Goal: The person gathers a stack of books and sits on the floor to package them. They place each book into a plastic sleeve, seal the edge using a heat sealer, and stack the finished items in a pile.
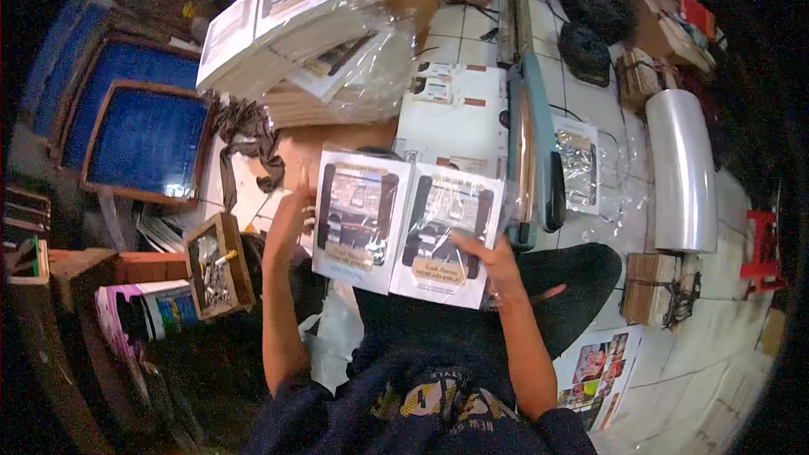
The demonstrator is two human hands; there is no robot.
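Two printed booklets lie side by side above my lap, with glossy clear plastic film over them: the left booklet (357, 215) and the right booklet (447, 232). Along the outer edge of the left one is my left hand (291, 212), its index finger stretched upward and the other fingers beside the edge. My right hand (490, 268) grips the right booklet near its lower right side, thumb on the cover and the other fingers hidden beneath. Just beyond the booklets stands a long teal bar-shaped device (533, 152), probably a plastic sealer, with a dark handle.
A plastic-wrapped stack of similar booklets (286, 25) rises at the upper left. To the right are a big roll of clear film (683, 170), a wrapped booklet (576, 164) and tied bundles (653, 288). A wooden ashtray box (217, 265) sits left, near blue framed panels (152, 143).
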